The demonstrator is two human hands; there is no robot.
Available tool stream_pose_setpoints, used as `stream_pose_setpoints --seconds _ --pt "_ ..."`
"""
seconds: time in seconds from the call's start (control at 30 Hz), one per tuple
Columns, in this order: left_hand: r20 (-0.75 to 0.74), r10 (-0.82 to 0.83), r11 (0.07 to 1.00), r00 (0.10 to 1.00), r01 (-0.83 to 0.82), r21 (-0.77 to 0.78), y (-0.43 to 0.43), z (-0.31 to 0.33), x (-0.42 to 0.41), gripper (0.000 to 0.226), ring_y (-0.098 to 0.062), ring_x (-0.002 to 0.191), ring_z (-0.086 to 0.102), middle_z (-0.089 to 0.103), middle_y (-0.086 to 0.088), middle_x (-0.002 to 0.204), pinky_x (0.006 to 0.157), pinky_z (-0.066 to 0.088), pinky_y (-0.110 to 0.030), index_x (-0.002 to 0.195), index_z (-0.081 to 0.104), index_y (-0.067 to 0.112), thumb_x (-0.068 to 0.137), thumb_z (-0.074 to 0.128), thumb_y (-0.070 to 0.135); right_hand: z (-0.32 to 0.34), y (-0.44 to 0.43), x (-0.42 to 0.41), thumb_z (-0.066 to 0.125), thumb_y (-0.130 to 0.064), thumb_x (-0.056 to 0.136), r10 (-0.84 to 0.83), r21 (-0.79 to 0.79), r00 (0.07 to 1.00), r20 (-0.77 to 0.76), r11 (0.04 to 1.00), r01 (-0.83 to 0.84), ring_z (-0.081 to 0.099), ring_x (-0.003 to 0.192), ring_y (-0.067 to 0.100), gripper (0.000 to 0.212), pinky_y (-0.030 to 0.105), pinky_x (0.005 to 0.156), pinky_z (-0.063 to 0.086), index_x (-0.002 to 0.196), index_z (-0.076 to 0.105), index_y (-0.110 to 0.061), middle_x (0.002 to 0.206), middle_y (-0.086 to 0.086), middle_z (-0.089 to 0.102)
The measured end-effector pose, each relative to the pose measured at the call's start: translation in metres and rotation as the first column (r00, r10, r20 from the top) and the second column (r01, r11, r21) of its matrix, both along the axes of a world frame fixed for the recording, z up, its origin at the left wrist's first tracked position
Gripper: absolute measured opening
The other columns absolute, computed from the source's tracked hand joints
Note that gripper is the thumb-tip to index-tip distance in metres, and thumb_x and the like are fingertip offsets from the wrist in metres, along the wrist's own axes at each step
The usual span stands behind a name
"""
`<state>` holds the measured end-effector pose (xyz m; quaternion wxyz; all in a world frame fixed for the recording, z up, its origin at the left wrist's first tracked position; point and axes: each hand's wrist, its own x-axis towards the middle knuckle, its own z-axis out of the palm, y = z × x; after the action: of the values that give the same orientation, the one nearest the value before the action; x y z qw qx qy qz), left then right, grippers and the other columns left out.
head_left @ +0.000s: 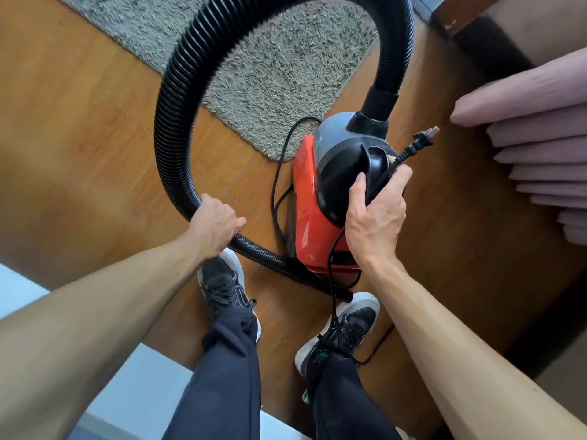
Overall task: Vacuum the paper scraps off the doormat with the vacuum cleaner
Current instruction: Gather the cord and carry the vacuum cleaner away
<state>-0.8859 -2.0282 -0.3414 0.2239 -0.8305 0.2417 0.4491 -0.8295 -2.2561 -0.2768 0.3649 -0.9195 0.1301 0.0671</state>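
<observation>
Vac [306,198] sits at the doormat's [279,68] 5 o'clock corner, over the wood floor [79,138]; lifted or resting, can't tell. No scraps visible on the mat area in view. R grip [374,217] is curled round the handle [376,163] w/ the cord [273,192] pinned under it. Plug [424,139] juts free at 1 o'clock, so prob. unpowered. L grip [216,223] wraps the hose [178,90] at 9 o'clock. Best: set vac down off the mat, plug in first, keep cord clear of the pile.

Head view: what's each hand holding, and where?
Left hand: black ribbed hose, at its lower bend. Right hand: red-and-black vacuum cleaner's top handle, plus black cord near the plug.
</observation>
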Motion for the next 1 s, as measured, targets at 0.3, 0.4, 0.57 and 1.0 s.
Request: stream_pose_setpoints --seconds 0.3,0.4,0.57,1.0 --pt "-0.151 -0.006 0.959 0.988 -0.037 -0.281 0.066 0.060 0.026 0.038 -0.014 0.097 0.065 0.063 0.010 0.105 0.074 0.049 -0.028 0.129 0.048 0.038 0.093 0.057 0.028 0.026 -0.005 0.013 0.056 -0.017 0.097 0.213 0.117 0.976 -0.043 0.971 -0.207 0.060 0.080 0.014 0.016 0.031 0.075 0.052 0.109 0.046 -0.012 0.086 -0.002 0.060" --pt "-0.263 0.058 0.951 0.963 -0.133 -0.278 0.103 0.098 0.034 0.055 -0.006 0.104 0.060 0.060 0.018 0.112 0.078 0.049 -0.025 0.130 0.046 0.049 0.081 0.065 0.035 0.050 -0.009 0.024 0.059 -0.015 0.096 0.318 0.142 0.945 -0.084 0.942 -0.304 0.061 0.084 0.012 0.015 0.017 0.077 0.048 0.108 0.049 -0.015 0.089 -0.003 0.063" --pt "-0.421 0.355 0.811 0.834 -0.499 -0.305 0.149 0.173 0.028 0.050 0.002 0.107 0.058 0.063 0.028 0.113 0.088 0.049 -0.023 0.104 0.045 0.076 0.066 0.061 0.049 0.097 -0.023 0.040 0.064 -0.012 0.094 0.404 0.130 0.910 -0.095 0.911 -0.391 0.062 0.084 -0.001 0.026 0.008 0.076 0.042 0.114 0.052 -0.025 0.087 -0.016 0.064" --pt "-0.472 0.683 0.392 0.558 -0.825 -0.408 0.229 0.348 0.042 0.047 0.003 0.062 0.055 0.064 0.025 0.070 0.064 0.046 -0.021 0.092 0.067 0.062 0.063 0.075 0.026 0.256 0.012 0.097 0.073 -0.016 0.086 0.537 -0.003 0.837 -0.106 0.842 -0.540 0.060 0.079 0.006 0.038 0.029 0.075 0.050 0.112 0.051 -0.033 0.081 -0.019 0.060"
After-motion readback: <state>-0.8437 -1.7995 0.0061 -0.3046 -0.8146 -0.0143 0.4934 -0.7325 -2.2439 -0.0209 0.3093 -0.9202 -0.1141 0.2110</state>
